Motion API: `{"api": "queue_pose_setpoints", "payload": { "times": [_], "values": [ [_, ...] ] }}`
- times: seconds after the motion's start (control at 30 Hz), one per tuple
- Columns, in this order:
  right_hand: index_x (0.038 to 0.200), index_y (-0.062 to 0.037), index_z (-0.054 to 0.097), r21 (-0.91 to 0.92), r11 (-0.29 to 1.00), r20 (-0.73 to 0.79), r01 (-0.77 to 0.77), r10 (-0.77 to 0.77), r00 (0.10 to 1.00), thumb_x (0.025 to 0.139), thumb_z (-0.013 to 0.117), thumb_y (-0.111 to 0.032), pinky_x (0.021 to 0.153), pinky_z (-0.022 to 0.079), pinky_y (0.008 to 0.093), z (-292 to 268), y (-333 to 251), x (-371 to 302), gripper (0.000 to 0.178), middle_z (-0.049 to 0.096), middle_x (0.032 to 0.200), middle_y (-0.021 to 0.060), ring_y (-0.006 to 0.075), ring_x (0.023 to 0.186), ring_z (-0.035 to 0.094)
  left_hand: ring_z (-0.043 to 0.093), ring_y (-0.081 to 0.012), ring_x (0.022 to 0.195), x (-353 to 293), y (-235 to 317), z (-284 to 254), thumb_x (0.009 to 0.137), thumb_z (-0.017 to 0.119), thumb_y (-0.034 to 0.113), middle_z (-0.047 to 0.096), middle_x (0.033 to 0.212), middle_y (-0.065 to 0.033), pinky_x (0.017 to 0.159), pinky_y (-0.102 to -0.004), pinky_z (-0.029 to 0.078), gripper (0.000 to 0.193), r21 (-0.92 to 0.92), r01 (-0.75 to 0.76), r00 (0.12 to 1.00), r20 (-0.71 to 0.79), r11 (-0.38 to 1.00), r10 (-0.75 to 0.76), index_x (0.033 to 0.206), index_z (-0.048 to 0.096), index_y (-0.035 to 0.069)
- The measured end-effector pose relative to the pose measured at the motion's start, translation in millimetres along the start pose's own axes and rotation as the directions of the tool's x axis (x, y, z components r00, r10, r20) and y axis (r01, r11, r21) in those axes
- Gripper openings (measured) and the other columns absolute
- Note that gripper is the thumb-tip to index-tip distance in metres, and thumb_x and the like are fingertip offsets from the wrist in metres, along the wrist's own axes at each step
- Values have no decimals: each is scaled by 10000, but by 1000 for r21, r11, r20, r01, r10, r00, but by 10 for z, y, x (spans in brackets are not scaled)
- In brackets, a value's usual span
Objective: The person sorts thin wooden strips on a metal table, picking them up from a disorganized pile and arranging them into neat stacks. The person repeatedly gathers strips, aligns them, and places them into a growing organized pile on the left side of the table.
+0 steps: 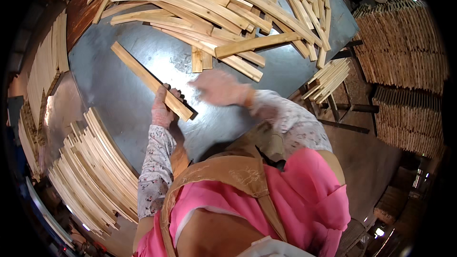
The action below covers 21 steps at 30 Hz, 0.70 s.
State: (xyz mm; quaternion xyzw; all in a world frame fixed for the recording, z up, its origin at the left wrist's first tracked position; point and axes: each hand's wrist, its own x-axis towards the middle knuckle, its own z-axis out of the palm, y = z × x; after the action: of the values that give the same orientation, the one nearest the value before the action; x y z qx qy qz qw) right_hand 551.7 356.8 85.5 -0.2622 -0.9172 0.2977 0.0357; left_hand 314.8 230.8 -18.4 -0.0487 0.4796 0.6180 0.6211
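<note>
My left hand (163, 109) is closed round a wooden slat (138, 71) near its lower end. The slat slants up and to the left over the grey metal tabletop (100, 71), its far end pointing away from me. My right hand (219, 88) is to the right of the slat, apart from it. Motion smears its fingers, so I cannot tell whether they are open or closed. Just beyond the right hand are two short slat ends (202, 59), poking out from under a loose pile of slats (204, 7).
Neat rows of slats (90, 171) stand at the lower left, with more boards (47, 71) farther left. To the right, a small bundle (327, 81) rests on a metal stand beside tall stacks of wood (400, 43). A brown apron (228, 171) covers my front.
</note>
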Motion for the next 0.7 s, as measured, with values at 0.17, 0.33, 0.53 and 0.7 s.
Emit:
{"api": "queue_pose_setpoints", "payload": {
  "times": [0.17,0.33,0.53,0.7],
  "values": [
    [1383,-141,669,-545,664,-483,-511,249,839,899,761,-247,1069,505,509,-669,2179,-940,504,732,1244,151,344,1231,657,661,-212,740,-80,-142,-180,1079,642,213,680,921,-96,631,-373,593,264,363,-63,975,-175,930,135,1290,590,64],
    [1391,-157,654,-630,698,-118,-340,346,931,863,810,-308,1055,510,488,-948,1987,-738,571,725,1218,121,337,1223,664,688,-329,1032,-1218,-249,-1135,987,741,316,728,1174,-173,917,-442,544,499,881,113,708,-396,459,585,1344,652,-21],
    [1311,-247,686,-584,797,-13,-153,179,984,852,821,-338,957,539,481,-817,738,-92,487,697,1125,76,314,1125,684,340,-349,1583,-2536,-244,-2498,919,759,559,342,1739,-206,1270,-532,295,921,551,787,486,-279,-277,828,1662,414,138],
    [1280,-264,688,-559,774,240,299,-194,951,907,769,-291,902,540,479,-471,-79,697,383,684,1093,66,295,1086,686,591,-427,1245,-2184,703,-1136,878,803,419,637,1324,-219,1130,-539,463,761,996,-14,669,-60,93,741,1462,588,-21]
  ]
}}
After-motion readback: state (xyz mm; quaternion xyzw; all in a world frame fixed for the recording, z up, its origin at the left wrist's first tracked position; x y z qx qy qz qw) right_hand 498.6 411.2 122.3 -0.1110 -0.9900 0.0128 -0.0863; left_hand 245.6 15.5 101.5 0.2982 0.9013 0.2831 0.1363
